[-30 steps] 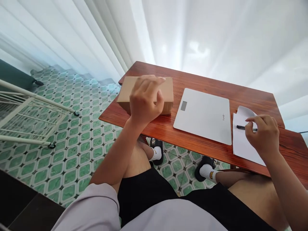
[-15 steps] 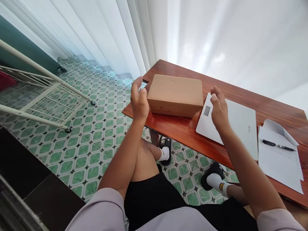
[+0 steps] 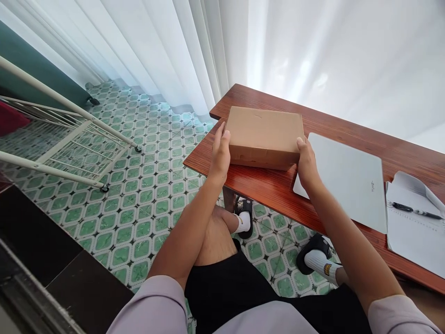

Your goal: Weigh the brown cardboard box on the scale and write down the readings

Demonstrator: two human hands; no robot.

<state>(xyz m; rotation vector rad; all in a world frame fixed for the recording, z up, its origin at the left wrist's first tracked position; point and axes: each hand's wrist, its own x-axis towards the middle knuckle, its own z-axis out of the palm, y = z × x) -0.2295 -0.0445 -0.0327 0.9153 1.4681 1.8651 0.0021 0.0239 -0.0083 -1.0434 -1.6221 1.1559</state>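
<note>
A box point(image 3: 263, 134) sits at the left end of the surface point(image 3: 278, 185), a hand against each short side. To its right lies a scale point(image 3: 347, 181), then a notebook point(image 3: 413, 232) with a pen point(image 3: 415, 211) on it.

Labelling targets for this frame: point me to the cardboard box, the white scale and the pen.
cardboard box point(image 3: 264, 130), head view, middle of its top face.
white scale point(image 3: 347, 178), head view, bare centre of its platform.
pen point(image 3: 413, 211), head view, mid-barrel, lying on the paper.

The scale point(image 3: 347, 178) display is hidden behind the right hand point(image 3: 308, 162) — paper point(image 3: 413, 232) cut off at the edge.
</note>
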